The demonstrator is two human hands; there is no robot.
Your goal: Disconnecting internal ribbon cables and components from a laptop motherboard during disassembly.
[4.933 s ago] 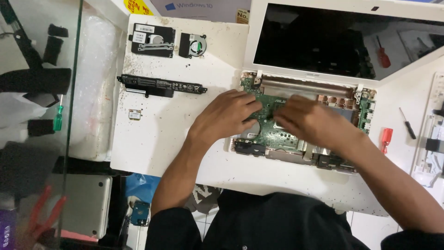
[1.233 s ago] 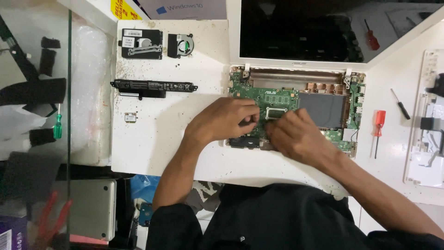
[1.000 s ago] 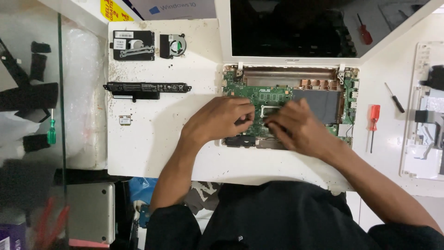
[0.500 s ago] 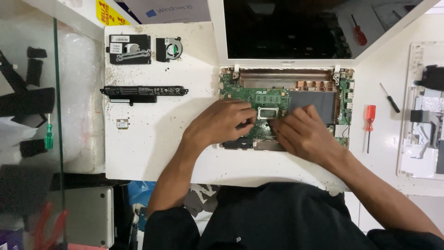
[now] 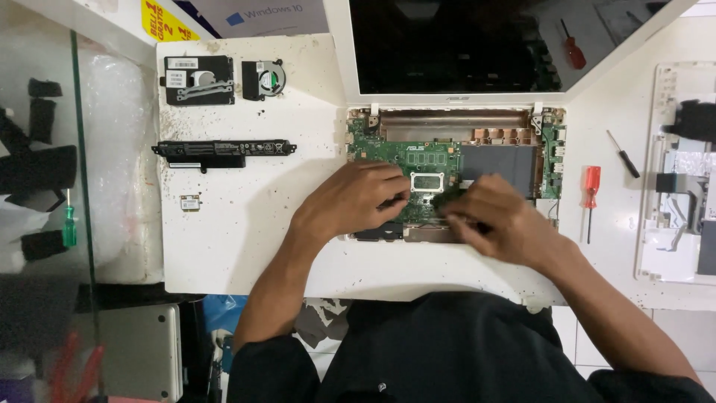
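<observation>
Motherboard (image 5: 418, 160), green, sits exposed in the opened white laptop base (image 5: 455, 175) at the centre of the white counter (image 5: 246, 246), directly below the dark screen (image 5: 455, 41) at 12 o'clock.

Left to right:

1. Green-handled screwdriver (image 5: 68, 227) stands at 9 o'clock, beyond the counter's left edge, behind a glass pane.
2. Black drive module (image 5: 198, 80) with a metal bracket lies at 11 o'clock; the cooling fan (image 5: 262, 79) lies just beside it at its 3 o'clock.
3. Long black battery pack (image 5: 222, 149) lies below these two parts. A small card (image 5: 191, 202) lies near it at its 7 o'clock.
4. Left hand (image 5: 350, 201) rests on the lower left part of the motherboard, fingers curled downward onto the board. Whether it grips anything cannot be told.
5. Right hand (image 5: 496, 220) rests on the lower centre of the board, at 3 o'clock of the left hand, fingertips pinched together at a small dark part near the square socket (image 5: 427, 181). The pinched item is too small to identify.
6. Red-handled screwdriver (image 5: 591, 190) lies on the counter just beside the laptop base at its 3 o'clock. A slim black screwdriver (image 5: 623, 154) lies near it at 1 o'clock.
7. White panel (image 5: 682, 172) with black parts lies at the far right.
</observation>
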